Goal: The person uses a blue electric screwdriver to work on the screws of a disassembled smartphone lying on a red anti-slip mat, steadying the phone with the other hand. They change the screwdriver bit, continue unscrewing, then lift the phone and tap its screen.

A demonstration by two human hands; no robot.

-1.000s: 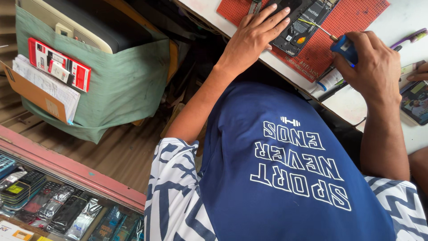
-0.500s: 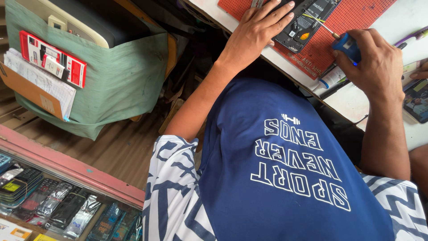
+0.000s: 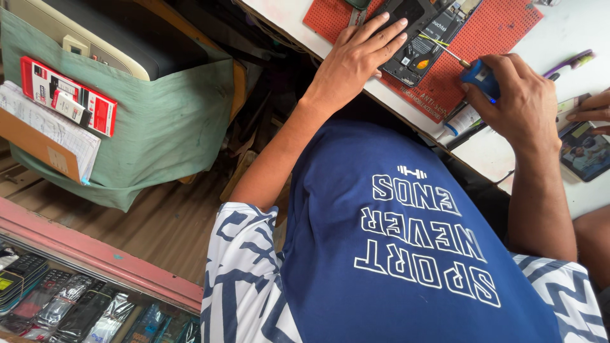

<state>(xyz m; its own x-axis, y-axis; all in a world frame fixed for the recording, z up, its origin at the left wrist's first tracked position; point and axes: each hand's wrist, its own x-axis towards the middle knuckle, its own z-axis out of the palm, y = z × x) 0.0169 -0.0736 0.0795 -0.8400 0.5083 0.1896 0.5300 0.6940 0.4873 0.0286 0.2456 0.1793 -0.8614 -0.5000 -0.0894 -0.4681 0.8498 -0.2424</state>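
Note:
An opened black phone (image 3: pixel 419 38) lies back-up on a red work mat (image 3: pixel 502 32) on a white table (image 3: pixel 572 25). My left hand (image 3: pixel 359 57) presses flat on the phone's lower end, fingers spread. My right hand (image 3: pixel 524 101) grips a blue-handled screwdriver (image 3: pixel 480 71). Its thin shaft reaches left to the phone's exposed inside. My blue printed shirt (image 3: pixel 406 254) fills the lower middle of the view.
Another person's hand (image 3: pixel 591 109) touches a small screen device (image 3: pixel 584 152) at the right edge. A purple tool (image 3: pixel 572 60) and a white tube (image 3: pixel 460 121) lie by the mat. At left is a green cloth cover (image 3: pixel 165 127) holding red packets (image 3: pixel 67 95); a phone display case (image 3: pixel 57 305) is bottom left.
The view has shifted a little. Both hands stay in place on the phone and the screwdriver.

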